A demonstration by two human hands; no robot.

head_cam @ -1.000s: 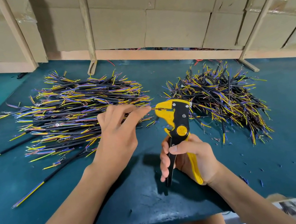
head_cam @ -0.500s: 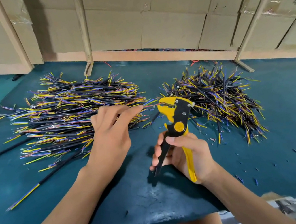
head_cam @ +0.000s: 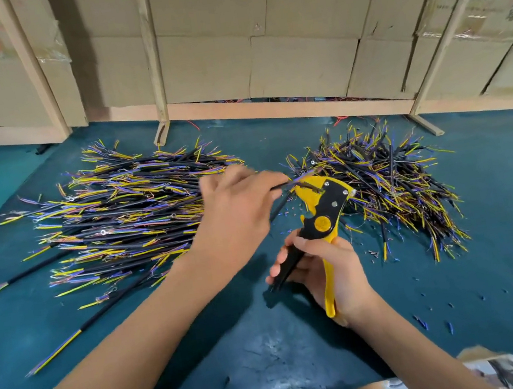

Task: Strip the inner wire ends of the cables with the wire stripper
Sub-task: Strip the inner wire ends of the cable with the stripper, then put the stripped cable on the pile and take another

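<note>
My right hand grips the handles of a yellow and black wire stripper, its head pointing up and left over the table. My left hand pinches a thin black cable and holds its wire ends at the stripper's jaws; the hand is blurred. A large pile of black cables with yellow and purple inner wires lies to the left. A second, more tangled cable pile lies to the right, behind the stripper.
The dark green table top carries small bits of cut insulation on the right. A few loose cables lie at the left front. A wooden rail and cardboard panels close off the back.
My left hand has shifted right with the cable, bringing its wire ends up to the stripper's jaws. The stripper's head has tilted slightly to the left.
</note>
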